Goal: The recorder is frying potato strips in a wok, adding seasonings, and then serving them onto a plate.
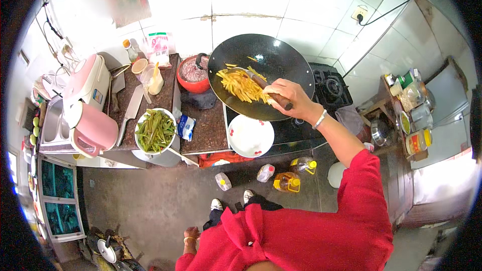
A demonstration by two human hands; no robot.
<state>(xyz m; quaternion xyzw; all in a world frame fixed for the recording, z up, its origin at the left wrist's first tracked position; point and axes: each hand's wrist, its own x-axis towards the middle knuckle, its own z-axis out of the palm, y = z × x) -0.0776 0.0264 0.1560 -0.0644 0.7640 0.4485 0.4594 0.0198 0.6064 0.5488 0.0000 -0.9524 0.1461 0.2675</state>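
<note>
My right hand [297, 97] grips the wooden handle [260, 82] of a metal cooking spatula or ladle over a large black wok [276, 51]. The tool's head lies among yellow cut strips [239, 87], which look like potato, on the wok's left side. In front of the wok, a white bowl [250, 137] with red marks stands at the counter's front edge. My left hand [191, 232] hangs low beside my body, away from the counter. Its fingers are too small and partly hidden to read. The wok hides the burner below it.
A bowl of cut green vegetables [155, 131] stands left, near a cleaver [131, 111] and a pink kettle [94, 126]. A red pot [194, 77] is beside the wok. The second gas burner [332, 86] lies right. Oil bottles [287, 183] stand on the floor.
</note>
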